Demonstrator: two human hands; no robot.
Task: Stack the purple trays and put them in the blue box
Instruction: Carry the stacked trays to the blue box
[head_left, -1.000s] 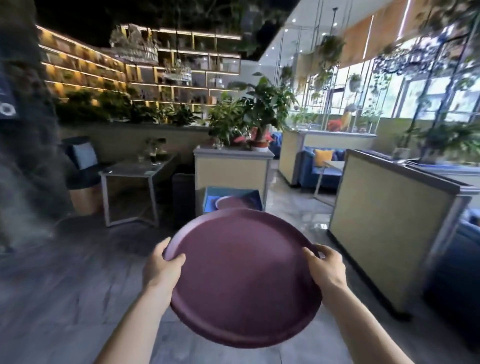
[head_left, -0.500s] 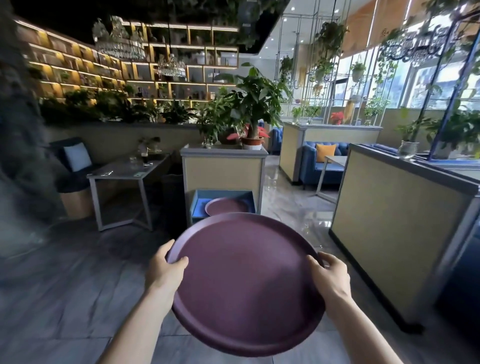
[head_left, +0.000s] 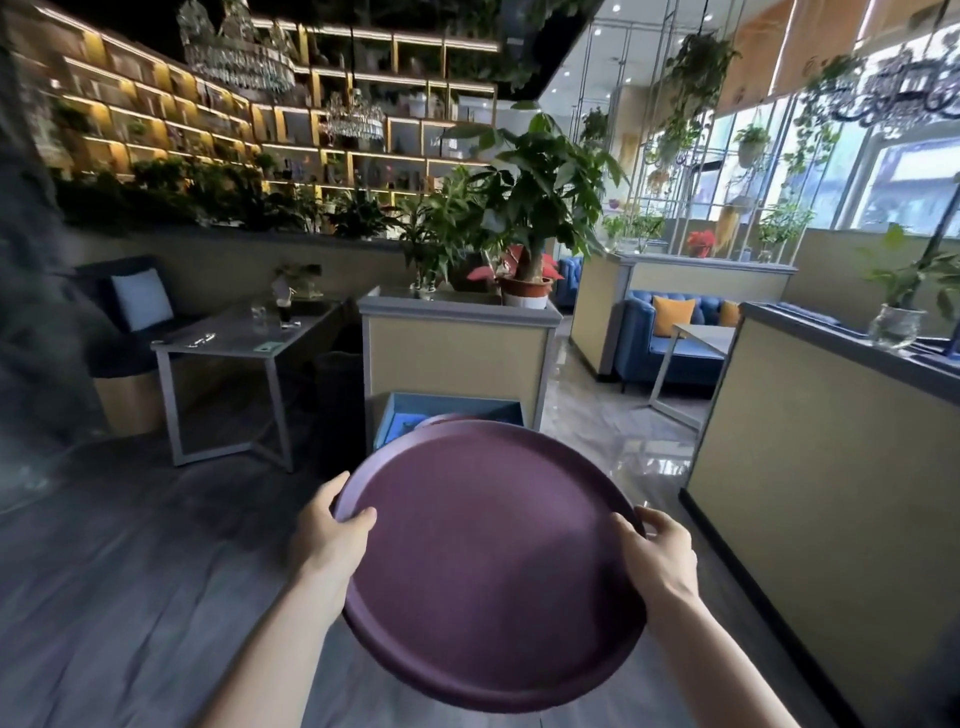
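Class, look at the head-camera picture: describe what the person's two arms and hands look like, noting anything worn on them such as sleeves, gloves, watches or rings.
Both forearms are bare as far as the picture's lower edge: no sleeve shows. The left hand and the right hand wear no gloves. No watch, bracelet or ring is visible on either wrist or on the fingers that show; some fingers are hidden, so a ring there cannot be ruled out.

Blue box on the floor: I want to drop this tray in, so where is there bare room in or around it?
The blue box already holds another purple tray; only its left inner corner shows bare. Dark floor left of the held round purple tray, gripped by left hand and right hand, is free. Behind, the beige planter cabinet crowds it.
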